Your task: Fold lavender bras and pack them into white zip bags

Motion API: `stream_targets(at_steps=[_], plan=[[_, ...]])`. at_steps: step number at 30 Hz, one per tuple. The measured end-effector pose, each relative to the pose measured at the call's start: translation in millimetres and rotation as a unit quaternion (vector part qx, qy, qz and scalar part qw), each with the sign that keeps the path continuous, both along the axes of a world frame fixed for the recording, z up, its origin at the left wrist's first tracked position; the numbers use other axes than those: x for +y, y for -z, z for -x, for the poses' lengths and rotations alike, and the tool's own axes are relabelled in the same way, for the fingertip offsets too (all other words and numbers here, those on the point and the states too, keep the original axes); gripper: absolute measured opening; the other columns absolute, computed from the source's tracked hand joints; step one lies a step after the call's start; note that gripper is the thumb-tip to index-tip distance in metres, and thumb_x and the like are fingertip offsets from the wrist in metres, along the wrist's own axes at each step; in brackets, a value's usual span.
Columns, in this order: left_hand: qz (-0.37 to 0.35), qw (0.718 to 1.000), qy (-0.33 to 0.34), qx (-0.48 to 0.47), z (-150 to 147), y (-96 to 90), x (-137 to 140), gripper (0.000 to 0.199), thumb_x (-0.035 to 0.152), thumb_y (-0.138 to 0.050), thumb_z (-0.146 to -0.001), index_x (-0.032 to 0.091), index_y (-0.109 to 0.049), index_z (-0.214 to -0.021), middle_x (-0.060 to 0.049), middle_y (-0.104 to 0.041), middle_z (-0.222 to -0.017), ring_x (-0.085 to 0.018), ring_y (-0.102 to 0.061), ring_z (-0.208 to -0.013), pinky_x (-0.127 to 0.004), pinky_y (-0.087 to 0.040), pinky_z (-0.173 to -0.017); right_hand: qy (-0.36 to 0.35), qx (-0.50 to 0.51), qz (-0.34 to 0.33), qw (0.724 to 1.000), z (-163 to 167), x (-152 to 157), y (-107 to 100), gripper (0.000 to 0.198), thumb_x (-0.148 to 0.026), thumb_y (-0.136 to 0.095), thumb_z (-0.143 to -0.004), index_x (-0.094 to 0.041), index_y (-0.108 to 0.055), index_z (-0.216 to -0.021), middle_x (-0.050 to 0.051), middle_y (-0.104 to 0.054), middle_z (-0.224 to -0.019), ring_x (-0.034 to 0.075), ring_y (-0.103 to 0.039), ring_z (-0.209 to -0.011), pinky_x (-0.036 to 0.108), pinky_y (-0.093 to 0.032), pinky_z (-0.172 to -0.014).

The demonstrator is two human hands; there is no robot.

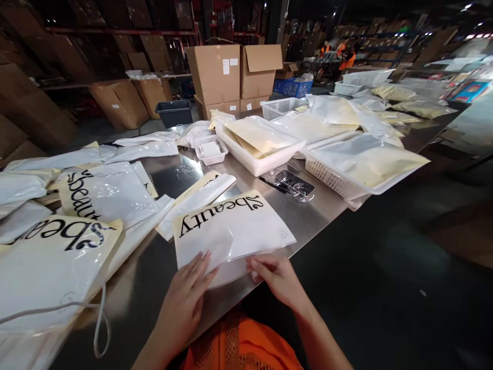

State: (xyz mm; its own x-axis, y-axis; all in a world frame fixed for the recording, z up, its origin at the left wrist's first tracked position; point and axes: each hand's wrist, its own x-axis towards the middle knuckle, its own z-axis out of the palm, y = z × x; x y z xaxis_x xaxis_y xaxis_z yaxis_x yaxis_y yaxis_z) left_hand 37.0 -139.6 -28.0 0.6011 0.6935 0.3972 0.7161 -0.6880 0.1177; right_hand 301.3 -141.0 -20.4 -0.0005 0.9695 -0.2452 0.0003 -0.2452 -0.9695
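Note:
A white plastic mailer bag [234,226] with large black lettering lies flat on the metal table, its flap edge towards me. On its near left part rests my left hand [190,285], fingers spread and stretched over the plastic. My right hand [273,275] pinches the near edge of the bag at its right side, thumb against the curled fingers. Left of this bag lie a folded white bag [192,205] and a pile of similar lettered bags [57,257].
A phone [295,182] under clear plastic lies beyond the bag. White trays [254,165] and a perforated basket [331,174] hold more bags. A small basket [211,158] stands near a dark bin [175,114]. A cable [100,329] crosses the left pile. Cardboard boxes [213,77] stand behind.

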Motion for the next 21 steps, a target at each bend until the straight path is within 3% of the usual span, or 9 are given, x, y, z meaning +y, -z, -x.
stream_targets(at_steps=[2,5,8,11,15,19,21], plan=[[-0.024,0.996,-0.083,-0.002,9.0,1.9,-1.7,0.046,0.001,-0.043,-0.086,0.024,-0.059,-0.123,-0.01,-0.048,-0.149,-0.031,-0.042,-0.138,-0.048,-0.047,-0.101,0.051,-0.092,0.032,0.994,-20.5,-13.4,-1.6,0.047,-0.06,-0.062,-0.078,-0.019,-0.062,-0.057,0.003,-0.06,-0.055,0.017,-0.057,-0.052,0.028,-0.044,-0.052],[-0.063,0.98,-0.184,-0.033,5.2,2.6,-8.5,0.028,0.014,-0.055,-0.088,0.022,-0.061,-0.114,-0.016,-0.052,-0.139,-0.038,-0.044,-0.134,-0.056,-0.045,-0.099,0.145,-0.224,0.064,0.961,-48.9,-18.3,4.9,0.052,-0.064,-0.05,-0.084,-0.02,-0.058,-0.058,0.003,-0.06,-0.056,0.018,-0.06,-0.051,0.029,-0.044,-0.056],[-0.081,0.985,-0.145,-0.041,-17.7,10.5,-22.0,0.012,0.023,-0.061,-0.088,0.024,-0.064,-0.1,-0.009,-0.065,-0.098,-0.028,-0.064,-0.096,-0.043,-0.052,-0.081,0.103,-0.223,0.102,0.964,-60.4,-12.7,18.9,0.049,-0.065,-0.046,-0.087,-0.02,-0.063,-0.076,0.001,-0.065,-0.062,0.016,-0.061,-0.05,0.029,-0.044,-0.058],[0.023,0.997,-0.068,0.017,-45.4,27.3,-32.3,0.019,0.03,-0.057,-0.092,0.022,-0.065,-0.106,-0.005,-0.068,-0.084,-0.022,-0.065,-0.073,-0.032,-0.051,-0.063,0.048,-0.139,0.103,0.984,-54.1,-8.6,29.7,0.048,-0.066,-0.052,-0.083,-0.019,-0.059,-0.075,0.0,-0.063,-0.061,0.013,-0.058,-0.047,0.025,-0.038,-0.05],[0.175,0.98,-0.071,0.067,-61.7,39.9,-27.3,0.031,0.028,-0.05,-0.096,0.018,-0.062,-0.122,-0.008,-0.073,-0.1,-0.023,-0.07,-0.084,-0.031,-0.055,-0.066,0.045,-0.062,0.1,0.992,-41.1,-8.5,30.5,0.05,-0.069,-0.055,-0.079,-0.019,-0.053,-0.076,-0.001,-0.061,-0.061,0.011,-0.054,-0.046,0.022,-0.028,-0.042],[0.292,0.945,-0.105,0.102,-57.9,24.9,-13.0,0.033,0.026,-0.046,-0.097,0.018,-0.062,-0.125,-0.009,-0.072,-0.108,-0.024,-0.07,-0.094,-0.033,-0.055,-0.077,0.037,0.033,0.102,0.994,-37.0,-7.6,24.9,0.052,-0.069,-0.064,-0.074,-0.018,-0.053,-0.078,-0.003,-0.059,-0.058,0.009,-0.053,-0.043,0.02,-0.026,-0.041],[0.332,0.93,-0.118,0.101,-55.4,14.1,-6.4,0.028,0.024,-0.048,-0.095,0.017,-0.066,-0.114,-0.01,-0.072,-0.105,-0.025,-0.069,-0.092,-0.034,-0.054,-0.077,0.033,0.049,0.102,0.993,-35.6,-7.1,22.4,0.053,-0.069,-0.066,-0.073,-0.018,-0.053,-0.078,-0.003,-0.06,-0.058,0.009,-0.053,-0.044,0.02,-0.026,-0.041]])
